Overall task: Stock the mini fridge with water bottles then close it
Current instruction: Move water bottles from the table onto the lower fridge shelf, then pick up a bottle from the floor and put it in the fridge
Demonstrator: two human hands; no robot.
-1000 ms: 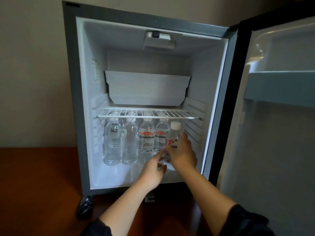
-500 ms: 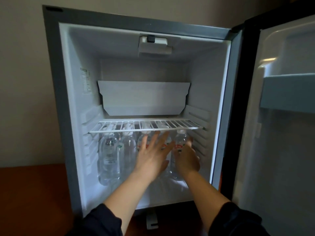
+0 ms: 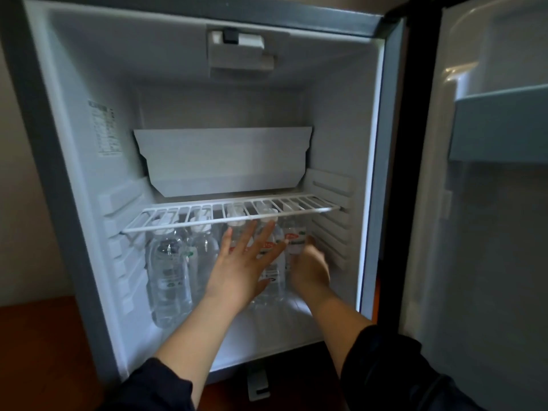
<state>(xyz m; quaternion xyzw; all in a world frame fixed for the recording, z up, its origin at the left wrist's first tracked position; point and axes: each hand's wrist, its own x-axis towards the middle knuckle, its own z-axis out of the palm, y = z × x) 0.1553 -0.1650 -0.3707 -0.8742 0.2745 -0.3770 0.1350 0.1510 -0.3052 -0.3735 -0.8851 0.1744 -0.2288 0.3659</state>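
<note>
The mini fridge [image 3: 44,143] stands open, and several clear water bottles [image 3: 169,271] stand in a row on its floor under the white wire shelf [image 3: 207,221]. My left hand [image 3: 246,262] is flat with its fingers spread, in front of the middle bottles and touching them. My right hand [image 3: 310,268] is blurred and wraps round the lower part of the rightmost bottle [image 3: 295,243], whose red label shows above the fingers. That bottle stands upright beside the fridge's right wall.
The fridge door [image 3: 489,262] hangs open at the right, with a grey door shelf [image 3: 498,129] on its inside. A white angled panel [image 3: 225,161] sits at the back above the wire shelf. The fridge stands on a brown wooden surface [image 3: 38,351].
The rightmost bottle went from the front of the fridge back into the row. My left hand rose and spread flat against the middle bottles. The camera came closer.
</note>
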